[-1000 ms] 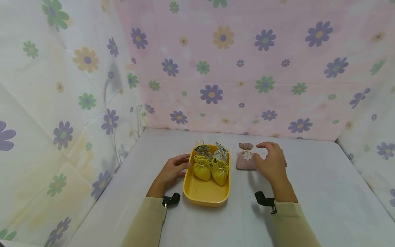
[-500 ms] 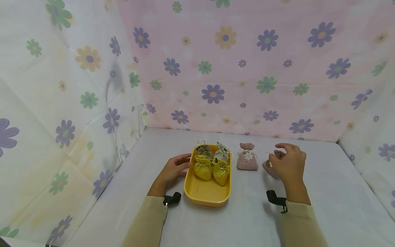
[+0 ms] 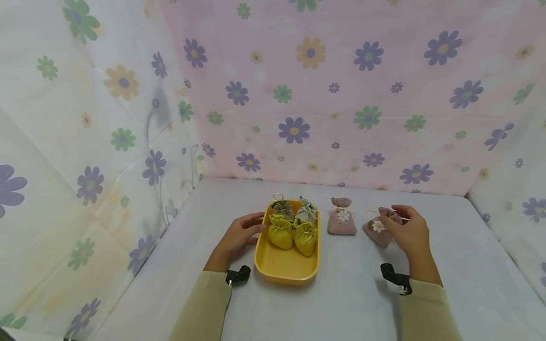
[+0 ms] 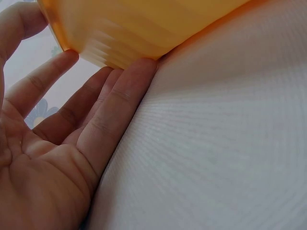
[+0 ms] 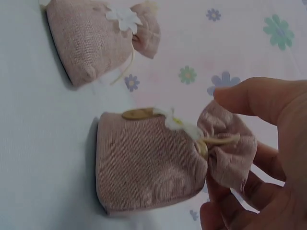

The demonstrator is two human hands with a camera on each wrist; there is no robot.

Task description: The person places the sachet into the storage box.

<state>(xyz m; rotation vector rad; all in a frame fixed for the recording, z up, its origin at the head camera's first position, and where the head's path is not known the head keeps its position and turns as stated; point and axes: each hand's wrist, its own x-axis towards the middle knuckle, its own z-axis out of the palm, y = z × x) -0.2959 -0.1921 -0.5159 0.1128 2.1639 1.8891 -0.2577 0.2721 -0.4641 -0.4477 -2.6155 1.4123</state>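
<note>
My left hand (image 3: 239,234) rests at the left side of a yellow tray (image 3: 286,271). In the left wrist view its fingertips touch the tray's outer wall (image 4: 144,28), low by the table. Inside the tray stand two yellow-green pouches (image 3: 280,233) (image 3: 305,238), a dark olive pouch (image 3: 281,208) and a light grey-green pouch (image 3: 305,210). To the right, my right hand (image 3: 411,232) holds a dusty-pink drawstring pouch (image 5: 148,165) by its gathered neck, thumb on one side and fingers on the other. This pouch lies tilted and has a white flower. A second pink pouch (image 3: 342,223) lies between it and the tray.
A white-covered table (image 3: 341,303) runs under everything. A pink flowered cloth wall (image 3: 332,104) rises behind it, with pale flowered cloth (image 3: 115,166) at the left. A black wrist camera (image 3: 396,278) sits on the right wrist, another (image 3: 238,275) on the left.
My right hand has moved rightward from beside the nearer pink pouch to the farther one, and its fingers are now around that pouch's neck. The left hand and tray stay put.
</note>
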